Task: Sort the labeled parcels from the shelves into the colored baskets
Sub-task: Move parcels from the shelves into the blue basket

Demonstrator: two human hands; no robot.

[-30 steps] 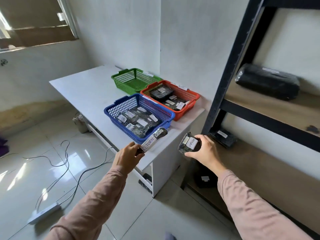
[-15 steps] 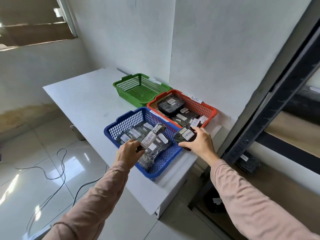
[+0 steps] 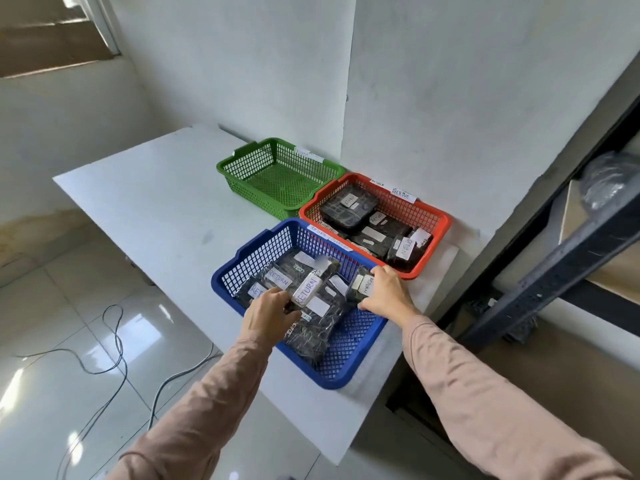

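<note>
A person's left hand (image 3: pixel 268 315) grips a RETURN-labelled parcel (image 3: pixel 310 287) while the right hand (image 3: pixel 384 292) clasps a smaller parcel (image 3: pixel 360 285). Both are held low over the blue basket (image 3: pixel 343 344) on the desk (image 3: pixel 156 202), apparently to join like-labelled packs inside.

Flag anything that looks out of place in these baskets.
A RETURN parcel lies in the blue basket and another RETURN parcel in the red basket. One label across two baskets suggests a possible mis-sort. The green basket holds nothing.
</note>
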